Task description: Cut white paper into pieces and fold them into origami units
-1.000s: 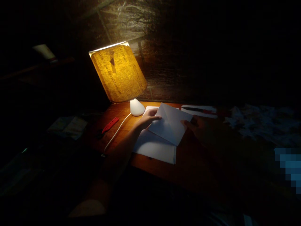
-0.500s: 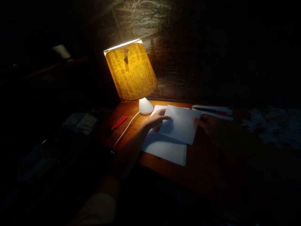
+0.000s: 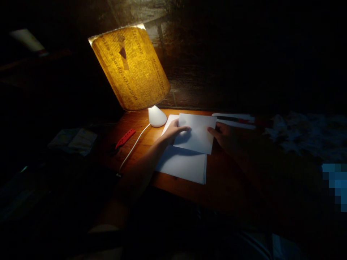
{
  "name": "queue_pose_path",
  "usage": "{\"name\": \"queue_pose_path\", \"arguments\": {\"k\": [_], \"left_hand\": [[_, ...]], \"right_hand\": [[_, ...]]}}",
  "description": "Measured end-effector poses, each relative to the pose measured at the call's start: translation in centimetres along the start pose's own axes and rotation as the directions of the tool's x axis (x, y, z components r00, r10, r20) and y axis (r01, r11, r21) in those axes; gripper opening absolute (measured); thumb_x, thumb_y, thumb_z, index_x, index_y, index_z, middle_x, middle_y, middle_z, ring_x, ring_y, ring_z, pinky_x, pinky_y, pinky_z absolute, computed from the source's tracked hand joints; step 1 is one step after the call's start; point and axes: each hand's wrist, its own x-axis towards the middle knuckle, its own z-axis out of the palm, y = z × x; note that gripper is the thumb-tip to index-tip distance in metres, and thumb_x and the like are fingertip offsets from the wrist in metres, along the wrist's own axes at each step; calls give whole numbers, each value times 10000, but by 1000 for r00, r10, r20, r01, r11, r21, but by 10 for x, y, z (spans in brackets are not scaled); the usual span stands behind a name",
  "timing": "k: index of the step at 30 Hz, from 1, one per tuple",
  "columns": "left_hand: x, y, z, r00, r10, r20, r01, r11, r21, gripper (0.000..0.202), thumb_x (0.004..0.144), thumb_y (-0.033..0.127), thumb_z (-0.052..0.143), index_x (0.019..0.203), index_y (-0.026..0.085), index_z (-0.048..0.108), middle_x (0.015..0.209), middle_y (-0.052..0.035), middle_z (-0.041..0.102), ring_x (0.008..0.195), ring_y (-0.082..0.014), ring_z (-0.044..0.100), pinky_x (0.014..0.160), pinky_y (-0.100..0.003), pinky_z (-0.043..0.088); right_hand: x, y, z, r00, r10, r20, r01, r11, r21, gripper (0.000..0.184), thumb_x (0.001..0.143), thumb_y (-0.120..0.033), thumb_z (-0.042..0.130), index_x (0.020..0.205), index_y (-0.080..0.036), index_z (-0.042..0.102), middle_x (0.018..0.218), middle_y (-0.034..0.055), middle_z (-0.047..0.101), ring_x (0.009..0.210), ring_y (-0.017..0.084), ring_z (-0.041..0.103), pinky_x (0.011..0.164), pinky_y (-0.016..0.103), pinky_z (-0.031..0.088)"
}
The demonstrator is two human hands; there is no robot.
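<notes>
Between my two hands a white sheet of paper (image 3: 196, 135) is held up, nearly square in outline. My left hand (image 3: 173, 131) grips its left edge, thumb on top and fingers hidden behind. On the opposite edge my right hand (image 3: 221, 134) pinches it the same way, half lost in shadow. Below it, a stack of white paper (image 3: 184, 168) lies on the wooden table (image 3: 173, 184), partly covered by the held sheet and my left forearm.
A lit lamp with a yellow printed shade (image 3: 132, 68) and white base (image 3: 157, 117) stands at the back left, its white cord (image 3: 135, 144) running forward. A red-handled tool (image 3: 125, 139) lies left of it. Paper strips under a dark, red-handled tool (image 3: 235, 119) lie right, beyond them crumpled paper pieces (image 3: 295, 133).
The camera view has shifted, so the lamp and table sit further left. The held sheet has turned a little and is more level, and my right hand shows more clearly in the light.
</notes>
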Motion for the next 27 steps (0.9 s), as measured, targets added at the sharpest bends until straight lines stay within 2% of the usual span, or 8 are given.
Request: {"name": "queue_pose_path", "arguments": {"k": [3, 9, 13, 20, 27], "left_hand": [[0, -1, 4, 999, -5, -55, 5, 1000, 1, 365, 673, 271, 911, 977, 190, 726, 976, -88, 773, 864, -252, 733, 810, -413, 606], [-1, 3, 4, 999, -1, -42, 0, 1000, -27, 488, 636, 269, 938, 1061, 174, 718, 972, -84, 788, 857, -243, 749, 773, -355, 609], [-4, 5, 6, 998, 28, -53, -32, 998, -61, 555, 589, 288, 945, 1077, 170, 709, 997, -88, 792, 864, -247, 749, 796, -366, 615], [-7, 1, 4, 996, -17, -89, 13, 999, -41, 401, 619, 255, 925, 960, 199, 721, 907, -81, 776, 819, -266, 734, 756, -397, 608], [-13, 8, 5, 995, -51, -87, 54, 998, 38, 428, 629, 270, 934, 1000, 180, 739, 927, -73, 783, 810, -234, 739, 768, -368, 620]], "right_hand": [[0, 0, 0, 1000, 3, -28, -3, 1000, -10, 383, 713, -608, 782, 789, -245, 687, 752, 39, 732, 716, 230, 636, 634, 352, 487], [2, 1, 0, 1000, 9, -18, -9, 1000, 11, 388, 711, -614, 769, 791, -249, 666, 751, 39, 711, 721, 231, 629, 658, 363, 484], [3, 4, -1, 1000, 6, 24, -6, 1000, 4, 367, 748, -605, 739, 800, -257, 637, 759, 38, 688, 734, 234, 629, 674, 368, 481], [5, 11, 2, 1000, -12, 21, 14, 996, -88, 276, 779, -521, 699, 775, -267, 591, 652, -7, 612, 632, 200, 558, 590, 334, 407], [6, 12, 3, 1000, -2, 5, 2, 1000, -20, 294, 754, -529, 702, 787, -252, 609, 680, -1, 647, 632, 196, 570, 591, 325, 417]]}}
